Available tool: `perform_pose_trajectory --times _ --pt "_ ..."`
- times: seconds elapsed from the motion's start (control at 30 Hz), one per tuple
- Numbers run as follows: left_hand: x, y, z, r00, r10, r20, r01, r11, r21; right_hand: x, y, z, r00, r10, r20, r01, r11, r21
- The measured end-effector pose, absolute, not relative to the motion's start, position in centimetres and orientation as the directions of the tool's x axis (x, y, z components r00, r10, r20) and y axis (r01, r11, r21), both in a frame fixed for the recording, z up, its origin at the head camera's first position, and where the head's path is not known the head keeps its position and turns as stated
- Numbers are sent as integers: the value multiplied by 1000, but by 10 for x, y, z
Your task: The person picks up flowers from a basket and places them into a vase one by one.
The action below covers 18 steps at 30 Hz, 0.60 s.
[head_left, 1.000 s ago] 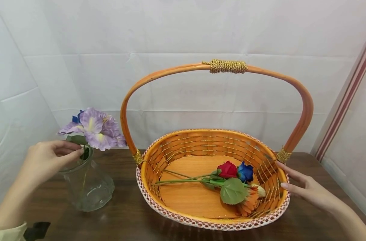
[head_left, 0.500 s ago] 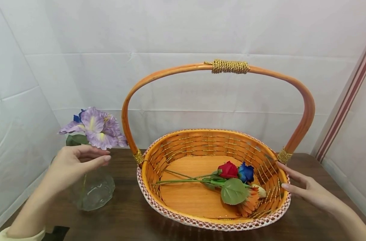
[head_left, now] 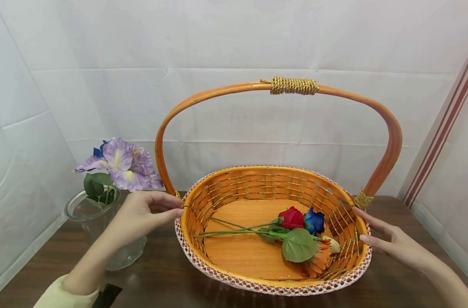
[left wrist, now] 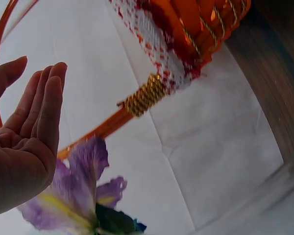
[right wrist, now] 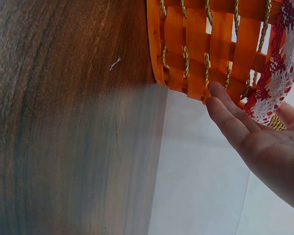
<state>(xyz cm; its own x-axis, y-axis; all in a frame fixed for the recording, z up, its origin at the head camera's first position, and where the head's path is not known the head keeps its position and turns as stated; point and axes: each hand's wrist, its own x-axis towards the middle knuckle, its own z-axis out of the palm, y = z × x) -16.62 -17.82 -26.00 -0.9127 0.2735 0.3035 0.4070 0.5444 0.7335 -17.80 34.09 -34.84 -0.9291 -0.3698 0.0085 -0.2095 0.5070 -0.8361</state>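
A woven orange basket (head_left: 257, 280) with a tall arched handle stands on the table. Inside it lie a red rose (head_left: 291, 217), a blue rose (head_left: 314, 220) and an orange flower (head_left: 319, 259), stems pointing left. My left hand (head_left: 143, 216), fingers extended, is at the basket's left rim; in the left wrist view the hand (left wrist: 32, 127) shows nothing held, and contact is unclear. My right hand (head_left: 397, 246) holds the right rim, thumb over the edge, while in the right wrist view fingers (right wrist: 232, 120) touch the outer wall.
A clear glass vase (head_left: 73, 210) stands left, partly behind my left forearm. It holds a purple flower (head_left: 122, 164) and a blue bloom (head_left: 99, 151). White sheeting (head_left: 234, 38) hangs behind the dark wooden table (head_left: 37, 265).
My left hand has let go of the flower stem at the vase and moved right to the basket's left rim. The right hand stays in place.
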Motion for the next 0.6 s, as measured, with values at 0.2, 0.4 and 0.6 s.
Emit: perform_pose_trajectory --times 0.2,0.4,0.6 --pt "-176 -157 -270 -905 335 263 413 540 733 -178 341 -349 -931 -366 -4 -194 503 -842" --pt "-186 -141 -280 -875 420 240 445 504 740 -178 340 -349 -935 -353 -13 -182 514 -838" --pt "-198 -125 -288 -854 481 198 455 509 731 -179 341 -349 -935 -356 -13 -180 505 -844"
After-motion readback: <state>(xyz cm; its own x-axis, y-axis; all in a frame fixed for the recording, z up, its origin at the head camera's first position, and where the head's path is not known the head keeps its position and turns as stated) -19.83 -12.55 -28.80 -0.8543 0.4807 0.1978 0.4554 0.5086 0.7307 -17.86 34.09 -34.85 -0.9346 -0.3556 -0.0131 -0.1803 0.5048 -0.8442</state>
